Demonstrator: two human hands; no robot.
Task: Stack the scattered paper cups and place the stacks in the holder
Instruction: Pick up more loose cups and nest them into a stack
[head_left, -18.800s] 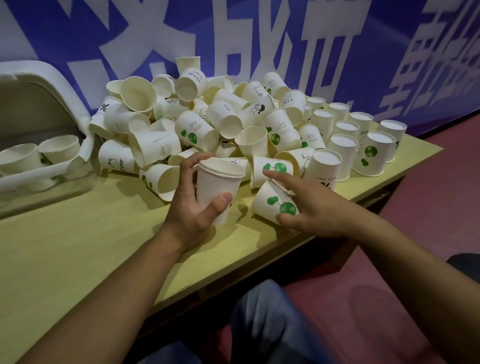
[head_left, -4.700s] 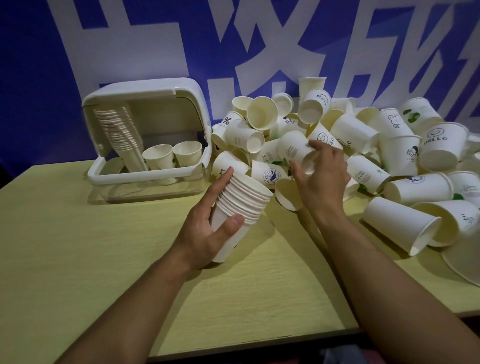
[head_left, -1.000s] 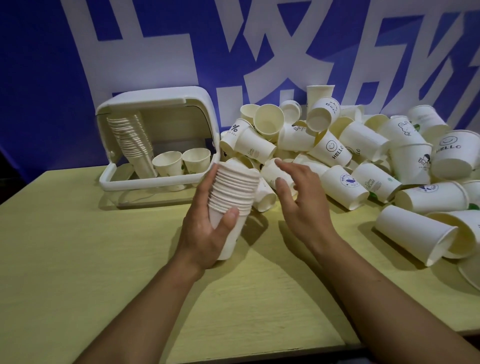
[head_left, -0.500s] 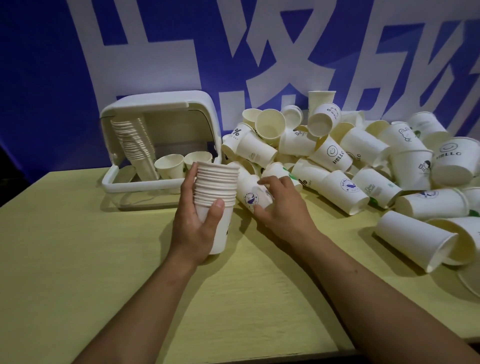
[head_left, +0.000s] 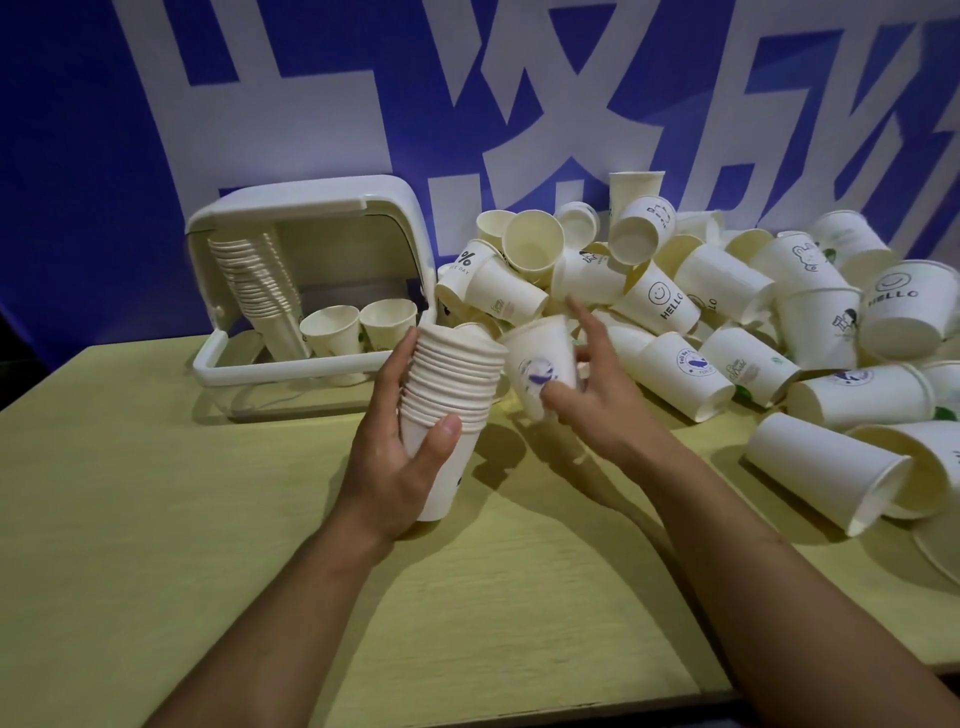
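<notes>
A single cup with a blue round print (head_left: 540, 366) has been lifted out of the pile of loose cups (head_left: 727, 322) since half a second ago, when the right hand (head_left: 597, 395) was down among the cups on the tabletop (head_left: 156, 519). It is now pinched between that hand's thumb and fingers, mouth up, and held just beside the top of the stack of nested cups (head_left: 452, 405). The stack is gripped upright by the left hand (head_left: 400, 457), fingers and thumb wrapped round its lower half, above the tabletop in front of the holder (head_left: 291, 364). The next nesting is judged to be about to happen. In the holder, one tall leaning stack (head_left: 260, 291) and two loose cups (head_left: 358, 327) are seen, while many cups are left scattered to the right, so the task is judged far from finished
</notes>
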